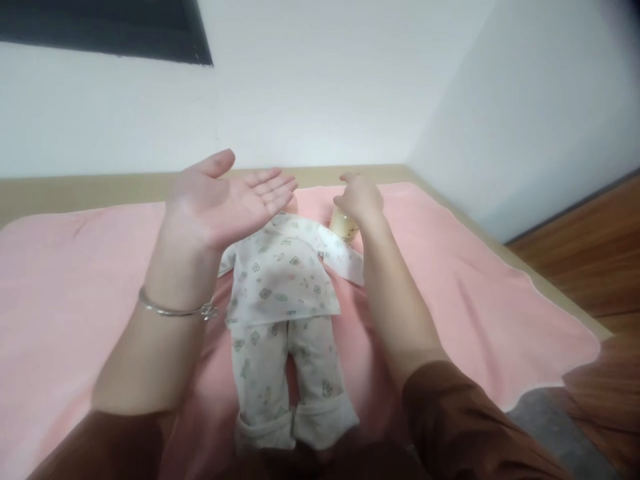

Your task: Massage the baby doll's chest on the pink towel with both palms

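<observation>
Palm up and fingers stretched out, my left hand (235,203) is held above the upper end of a baby-sized figure, with nothing in it. The figure wears a white printed top (283,267) and matching trousers (290,373) with turned-up cuffs. My left hand hides most of its head, and I cannot tell whether it is a doll. Beside the figure's outstretched sleeve, my right hand (363,198) is closed around the top of a small, clear bottle (344,225) with pale yellow contents. The fingers cover the bottle's upper part.
A pink blanket (90,287) lies under the figure on a beige surface (370,173). White walls (320,87) meet at a corner behind it. A dark panel (100,30) is at upper left. Wooden flooring (600,267) shows at right, beyond the edge.
</observation>
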Demonstrator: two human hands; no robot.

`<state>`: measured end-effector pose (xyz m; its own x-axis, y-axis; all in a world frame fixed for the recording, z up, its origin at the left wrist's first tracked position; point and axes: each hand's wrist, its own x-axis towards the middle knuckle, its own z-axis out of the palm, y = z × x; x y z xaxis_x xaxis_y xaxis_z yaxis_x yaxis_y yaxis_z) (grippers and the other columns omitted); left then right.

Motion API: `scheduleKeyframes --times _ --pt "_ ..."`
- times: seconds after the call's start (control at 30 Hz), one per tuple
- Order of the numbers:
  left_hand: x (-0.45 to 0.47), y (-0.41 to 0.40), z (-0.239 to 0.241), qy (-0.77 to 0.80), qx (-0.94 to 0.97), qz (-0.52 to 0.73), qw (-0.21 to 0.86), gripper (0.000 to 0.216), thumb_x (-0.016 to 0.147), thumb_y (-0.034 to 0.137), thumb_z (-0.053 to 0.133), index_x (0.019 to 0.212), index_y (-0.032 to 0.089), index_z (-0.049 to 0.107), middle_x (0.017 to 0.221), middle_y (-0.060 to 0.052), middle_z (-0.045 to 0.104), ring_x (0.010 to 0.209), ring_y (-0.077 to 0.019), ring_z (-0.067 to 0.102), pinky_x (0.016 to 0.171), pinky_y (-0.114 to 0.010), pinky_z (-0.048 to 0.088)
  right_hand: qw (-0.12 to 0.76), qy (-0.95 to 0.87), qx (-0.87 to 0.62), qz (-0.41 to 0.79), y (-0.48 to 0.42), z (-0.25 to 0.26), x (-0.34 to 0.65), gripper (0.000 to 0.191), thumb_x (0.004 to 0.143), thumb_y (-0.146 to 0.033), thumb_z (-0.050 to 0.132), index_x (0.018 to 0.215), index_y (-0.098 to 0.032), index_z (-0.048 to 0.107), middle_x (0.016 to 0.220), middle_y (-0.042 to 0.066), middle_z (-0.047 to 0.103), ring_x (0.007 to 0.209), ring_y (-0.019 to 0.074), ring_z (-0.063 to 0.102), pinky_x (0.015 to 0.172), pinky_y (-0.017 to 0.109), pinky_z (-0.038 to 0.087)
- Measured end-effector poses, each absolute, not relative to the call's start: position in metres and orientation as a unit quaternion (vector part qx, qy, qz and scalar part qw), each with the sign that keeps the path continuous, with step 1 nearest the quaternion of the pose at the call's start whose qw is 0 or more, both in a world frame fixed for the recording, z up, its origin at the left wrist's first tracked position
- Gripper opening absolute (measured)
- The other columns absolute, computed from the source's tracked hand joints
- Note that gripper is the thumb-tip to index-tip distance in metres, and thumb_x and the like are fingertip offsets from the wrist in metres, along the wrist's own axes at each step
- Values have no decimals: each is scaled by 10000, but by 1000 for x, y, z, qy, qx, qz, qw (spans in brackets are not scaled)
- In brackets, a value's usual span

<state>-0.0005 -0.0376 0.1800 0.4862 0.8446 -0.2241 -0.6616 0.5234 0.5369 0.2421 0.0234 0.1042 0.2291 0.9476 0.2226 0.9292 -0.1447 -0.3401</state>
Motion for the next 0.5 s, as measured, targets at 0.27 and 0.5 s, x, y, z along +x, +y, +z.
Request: scheduleKeyframes --times 0.27,0.5 --pt "-7 -49 178 249 189 481 819 660 1040 363 294 1646 183 105 1673 -138 331 1525 -255 360 1195 -377 421 246 -607 -752 71 23 106 247 635 859 -282 541 1480 -160 505 1395 161 635 1243 350 624 1025 535 530" --pt "6 -51 173 278 178 478 814 707 1004 315 359 1648 204 89 1695 -120 284 1552 -226 306 1241 -358 359 274 -598 -742 132 21 107 250 644 843 -340 579 1460 -169 514 1523 160 529 1371 333 547 1133 536 473"
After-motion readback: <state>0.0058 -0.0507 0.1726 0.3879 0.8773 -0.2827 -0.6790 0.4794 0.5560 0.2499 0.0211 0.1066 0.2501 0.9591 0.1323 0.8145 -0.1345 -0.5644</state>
